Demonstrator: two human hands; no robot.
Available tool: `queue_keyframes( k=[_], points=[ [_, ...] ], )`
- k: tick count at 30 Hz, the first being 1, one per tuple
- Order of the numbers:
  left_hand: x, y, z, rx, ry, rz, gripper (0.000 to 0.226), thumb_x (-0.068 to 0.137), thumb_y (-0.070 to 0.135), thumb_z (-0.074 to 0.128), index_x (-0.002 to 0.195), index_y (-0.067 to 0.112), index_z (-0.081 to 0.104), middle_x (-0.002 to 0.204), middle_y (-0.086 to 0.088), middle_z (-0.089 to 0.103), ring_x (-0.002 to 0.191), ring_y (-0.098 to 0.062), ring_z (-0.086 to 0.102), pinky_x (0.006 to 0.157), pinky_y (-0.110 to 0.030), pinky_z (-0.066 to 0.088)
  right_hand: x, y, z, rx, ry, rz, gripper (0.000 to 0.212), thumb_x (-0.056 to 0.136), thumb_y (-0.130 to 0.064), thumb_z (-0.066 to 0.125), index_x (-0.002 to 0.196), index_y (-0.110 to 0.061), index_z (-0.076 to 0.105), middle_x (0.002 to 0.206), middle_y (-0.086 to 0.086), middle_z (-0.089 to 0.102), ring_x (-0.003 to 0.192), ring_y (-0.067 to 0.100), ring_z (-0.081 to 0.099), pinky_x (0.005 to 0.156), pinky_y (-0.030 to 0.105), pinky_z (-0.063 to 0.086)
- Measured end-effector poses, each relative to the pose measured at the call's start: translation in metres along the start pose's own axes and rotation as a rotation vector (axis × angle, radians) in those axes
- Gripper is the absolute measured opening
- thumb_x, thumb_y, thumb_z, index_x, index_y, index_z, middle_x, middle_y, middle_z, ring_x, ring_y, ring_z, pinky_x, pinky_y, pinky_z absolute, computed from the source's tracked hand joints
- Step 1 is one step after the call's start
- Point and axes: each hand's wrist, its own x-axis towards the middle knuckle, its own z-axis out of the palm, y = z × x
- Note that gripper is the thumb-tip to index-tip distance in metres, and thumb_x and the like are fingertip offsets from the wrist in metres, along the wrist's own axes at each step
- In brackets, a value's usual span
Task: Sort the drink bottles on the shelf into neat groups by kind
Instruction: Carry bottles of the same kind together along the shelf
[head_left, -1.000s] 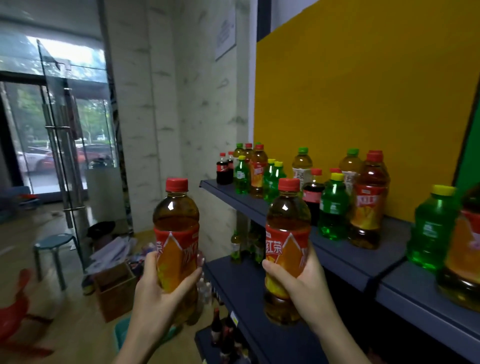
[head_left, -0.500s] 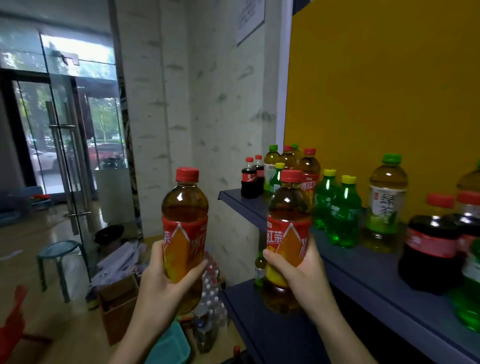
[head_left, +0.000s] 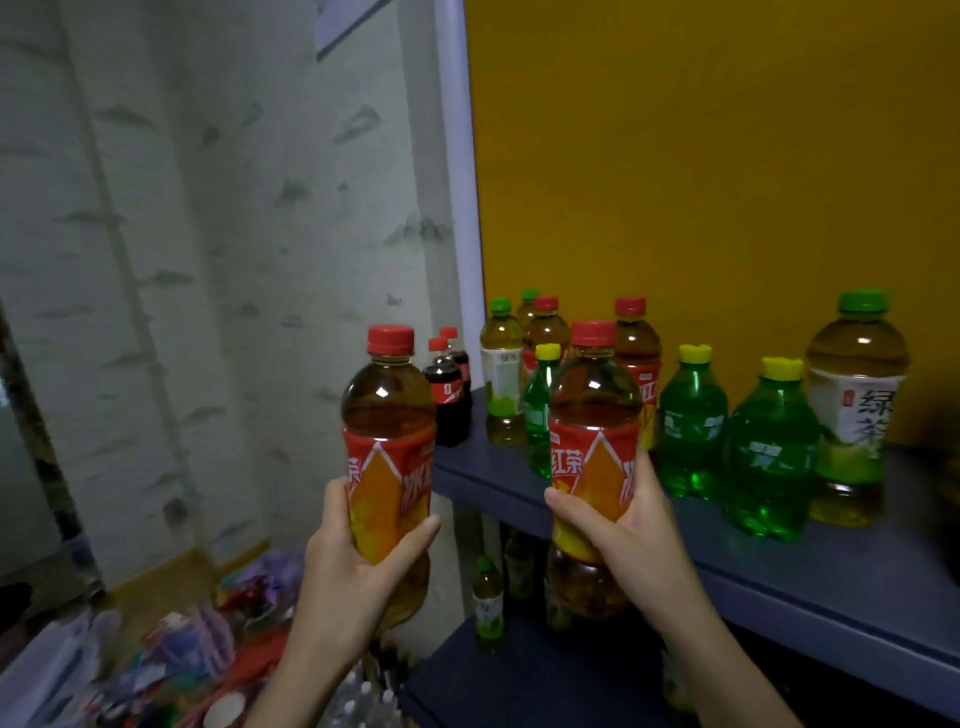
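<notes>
Left hand (head_left: 353, 561) fingers grip one red-capped amber plastic tea bottle (head_left: 388, 415), right hand (head_left: 634, 535) fingers grip its twin (head_left: 595, 410), both in air before the dark blue shelf (head_left: 857, 566); risk: no free hand, so squeezing them in could topple the crowded green soda bottles (head_left: 691, 431).

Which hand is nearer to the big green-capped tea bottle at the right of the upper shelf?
Right. The right hand is left of and below the green-capped tea bottle; the left hand is farther left, beyond the end of the shelf.
</notes>
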Motion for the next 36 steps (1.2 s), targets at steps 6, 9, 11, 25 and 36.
queue_keyframes(
  k=[6, 9, 11, 25, 36],
  points=[
    [0.051, -0.021, 0.045, -0.121, -0.158, 0.032, 0.044, 0.067, 0.018, 0.077, 0.095, 0.032, 0.046, 0.093, 0.008, 0.061, 0.076, 0.011, 0.059, 0.060, -0.005, 0.046, 0.027, 0.006, -0.012, -0.100, 0.140, -0.024, 0.049, 0.067, -0.026, 0.078, 0.101, -0.038, 0.045, 0.099, -0.011, 0.062, 0.089, 0.003, 0.061, 0.073, 0.018, 0.045],
    [0.068, -0.025, 0.073, -0.171, -0.224, 0.068, 0.044, 0.065, 0.022, 0.077, 0.094, 0.031, 0.046, 0.091, 0.012, 0.061, 0.079, 0.012, 0.059, 0.062, -0.004, 0.045, 0.036, 0.008, -0.026, -0.143, 0.215, -0.043, 0.047, 0.065, -0.026, 0.079, 0.098, -0.037, 0.047, 0.096, -0.012, 0.063, 0.085, 0.000, 0.062, 0.073, 0.019, 0.046],
    [0.076, -0.026, 0.091, -0.200, -0.259, 0.095, 0.045, 0.060, 0.032, 0.076, 0.094, 0.032, 0.047, 0.086, 0.018, 0.063, 0.081, 0.013, 0.058, 0.063, -0.003, 0.045, 0.039, 0.009, -0.037, -0.154, 0.256, -0.051, 0.051, 0.059, -0.035, 0.078, 0.100, -0.038, 0.048, 0.097, -0.012, 0.065, 0.086, -0.002, 0.063, 0.076, 0.020, 0.047],
    [0.077, -0.005, 0.198, -0.443, -0.655, 0.184, 0.055, 0.059, 0.049, 0.078, 0.102, 0.038, 0.045, 0.103, 0.015, 0.062, 0.092, 0.003, 0.060, 0.072, -0.001, 0.042, 0.001, -0.014, -0.093, -0.281, 0.600, -0.049, 0.062, 0.054, -0.036, 0.078, 0.109, -0.037, 0.049, 0.096, -0.021, 0.066, 0.089, -0.002, 0.064, 0.074, 0.019, 0.048],
    [0.067, -0.009, 0.228, -0.482, -0.711, 0.148, 0.061, 0.065, 0.041, 0.073, 0.113, 0.039, 0.035, 0.112, 0.013, 0.054, 0.101, -0.003, 0.055, 0.076, -0.007, 0.039, 0.000, 0.009, -0.118, -0.417, 0.714, -0.034, 0.059, 0.063, -0.032, 0.074, 0.111, -0.037, 0.041, 0.107, -0.013, 0.059, 0.094, -0.004, 0.061, 0.073, 0.016, 0.050]
  ],
)
